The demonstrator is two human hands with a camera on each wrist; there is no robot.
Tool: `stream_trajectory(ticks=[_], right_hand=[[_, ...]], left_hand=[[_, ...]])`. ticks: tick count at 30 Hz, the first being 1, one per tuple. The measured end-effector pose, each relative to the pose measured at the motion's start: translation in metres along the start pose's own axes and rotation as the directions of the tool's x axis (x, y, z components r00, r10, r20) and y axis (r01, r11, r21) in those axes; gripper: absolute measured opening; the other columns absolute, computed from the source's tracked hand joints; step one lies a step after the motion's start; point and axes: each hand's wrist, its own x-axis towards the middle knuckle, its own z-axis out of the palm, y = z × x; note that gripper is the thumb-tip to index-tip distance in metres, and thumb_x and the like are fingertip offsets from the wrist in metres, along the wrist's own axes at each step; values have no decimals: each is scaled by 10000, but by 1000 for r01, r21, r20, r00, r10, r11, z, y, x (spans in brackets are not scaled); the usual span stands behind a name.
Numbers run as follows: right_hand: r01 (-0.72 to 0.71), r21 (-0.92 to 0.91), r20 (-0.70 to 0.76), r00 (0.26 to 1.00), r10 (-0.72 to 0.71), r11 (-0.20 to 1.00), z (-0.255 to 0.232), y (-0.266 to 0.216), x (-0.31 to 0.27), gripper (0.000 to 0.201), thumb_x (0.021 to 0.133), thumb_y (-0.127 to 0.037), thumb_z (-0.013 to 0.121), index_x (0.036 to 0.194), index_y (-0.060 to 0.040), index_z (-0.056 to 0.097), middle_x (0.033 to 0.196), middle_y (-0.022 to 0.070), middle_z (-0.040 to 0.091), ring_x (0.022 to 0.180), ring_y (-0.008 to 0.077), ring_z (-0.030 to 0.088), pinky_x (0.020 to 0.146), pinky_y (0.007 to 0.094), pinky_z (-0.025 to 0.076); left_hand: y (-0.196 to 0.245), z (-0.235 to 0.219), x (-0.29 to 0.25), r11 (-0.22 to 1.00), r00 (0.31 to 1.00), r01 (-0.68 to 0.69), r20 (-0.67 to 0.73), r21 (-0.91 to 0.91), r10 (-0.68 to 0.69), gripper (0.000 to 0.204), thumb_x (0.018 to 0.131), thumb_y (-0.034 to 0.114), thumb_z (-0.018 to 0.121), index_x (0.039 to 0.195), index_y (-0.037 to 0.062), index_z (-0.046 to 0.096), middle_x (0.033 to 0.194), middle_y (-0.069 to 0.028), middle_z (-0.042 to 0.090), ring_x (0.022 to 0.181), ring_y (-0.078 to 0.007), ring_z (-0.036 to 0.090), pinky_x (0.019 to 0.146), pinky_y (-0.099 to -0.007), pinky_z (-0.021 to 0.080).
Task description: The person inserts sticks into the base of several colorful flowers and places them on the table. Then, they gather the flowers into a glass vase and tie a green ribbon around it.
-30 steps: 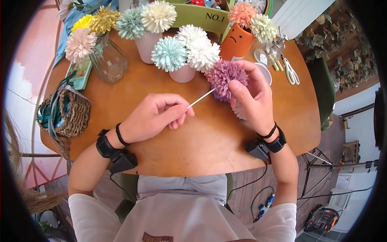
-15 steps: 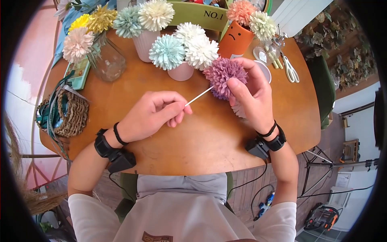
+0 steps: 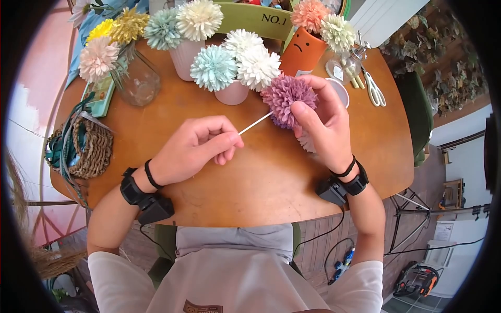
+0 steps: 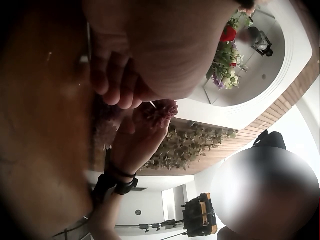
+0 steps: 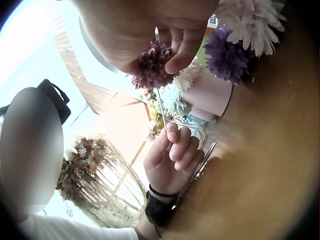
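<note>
My right hand (image 3: pixel 330 117) holds the mauve pompom flower (image 3: pixel 290 99) by its head, fingers and thumb on its petals. A thin white stem (image 3: pixel 255 123) runs down-left from the bloom to my left hand (image 3: pixel 201 143), whose thumb and fingertips pinch its end. In the right wrist view the stem (image 5: pixel 162 107) meets the underside of the flower (image 5: pixel 151 67), and the left hand (image 5: pixel 172 157) grips it below. A dark purple flower (image 5: pixel 227 56) and a pale pink one (image 5: pixel 256 25) lie by the right hand, partly hidden behind it in the head view.
Beyond the hands, a pink pot (image 3: pixel 231 94) carries white and light blue flowers. An orange pot (image 3: pixel 302 51), a glass vase (image 3: pixel 140 86) and white-handled scissors (image 3: pixel 374 89) stand or lie toward the back. A woven basket (image 3: pixel 93 148) sits at the table's left side.
Both hands have shifted very slightly left in the head view, along with the whole scene. Their holds on the flower and stem look the same.
</note>
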Motion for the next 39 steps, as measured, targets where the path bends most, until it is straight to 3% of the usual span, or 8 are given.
stream_trajectory(ticks=[39], right_hand=[[-9, -10, 16, 1000, 9, 1000, -1, 1, 0, 423, 968, -122, 714, 1336, -25, 530, 1226, 38, 622, 969, 73, 613, 604, 202, 494]], left_hand=[[0, 1, -1, 1000, 1000, 4, 4, 18, -4, 164, 1047, 130, 557, 1048, -2, 654, 825, -9, 637, 739, -68, 588, 673, -225, 480]])
